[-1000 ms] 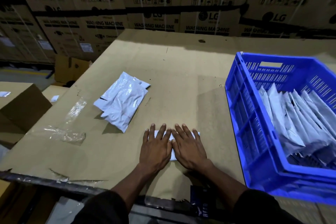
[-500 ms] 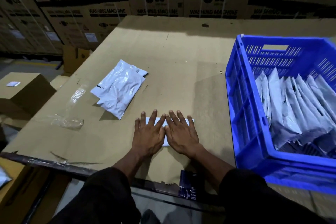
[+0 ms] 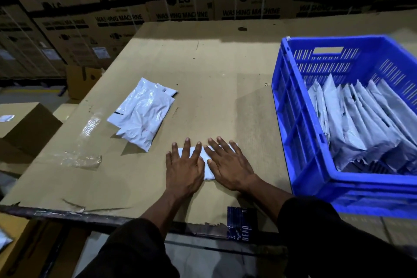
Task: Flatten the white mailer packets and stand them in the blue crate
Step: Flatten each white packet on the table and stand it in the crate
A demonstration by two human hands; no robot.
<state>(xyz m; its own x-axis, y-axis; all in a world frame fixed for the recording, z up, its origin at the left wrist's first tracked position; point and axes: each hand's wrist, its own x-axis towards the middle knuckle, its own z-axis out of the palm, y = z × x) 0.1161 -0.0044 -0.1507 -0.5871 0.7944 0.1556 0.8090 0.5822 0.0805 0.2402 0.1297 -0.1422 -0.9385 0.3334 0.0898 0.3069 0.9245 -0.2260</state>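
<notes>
Spreading apart, our flat left hand (image 3: 184,170) and right hand (image 3: 229,166) pressed the soft, slippery mailer packet (image 3: 206,160) near the tabletop's (image 3: 214,70) front edge; best pinched at an edge.

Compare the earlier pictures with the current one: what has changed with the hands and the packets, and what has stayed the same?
The left hand and right hand, side by side before, have slid slightly apart on the white mailer packet, still pressing it flat. Nothing was gripped or released. The pile of packets and blue crate stayed put.
</notes>
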